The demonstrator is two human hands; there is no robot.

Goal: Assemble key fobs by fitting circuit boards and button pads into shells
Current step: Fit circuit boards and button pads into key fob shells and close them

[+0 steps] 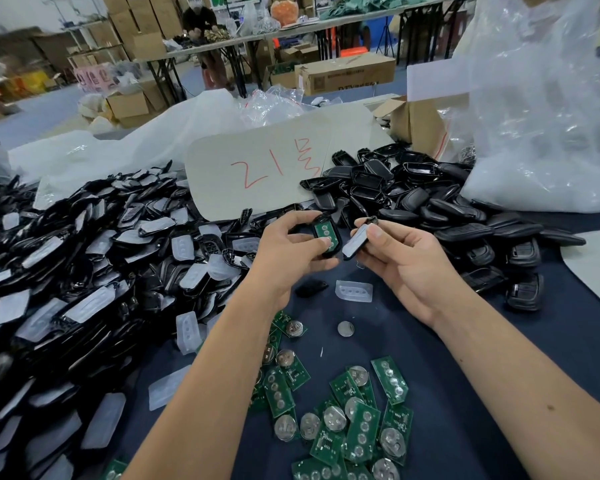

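Lying nearest on the dark cloth: a scatter of green boards, many carrying coin cells, with one loose cell and a spare clear pad just beyond. Above those, working mid-air: left hand gripping a black shell with a green board already sitting inside, thumb curled over the shell's near edge, fingers wrapped behind. Right hand pinching the other shell half, pale pad seated in it, thumb on top and fingers beneath, tilting it toward the first. Halves nearly meeting, not yet closed. Risking a misaligned snap here: bringing the lid in at this angle could be lifting the pad off its seat or pushing the board askew, leaving buttons off their contacts. Squeezing too early could also be pinching the pad's edge in the seam. Heaping further left, shells with pads; further right, bare black shells; behind, a card marked in red.
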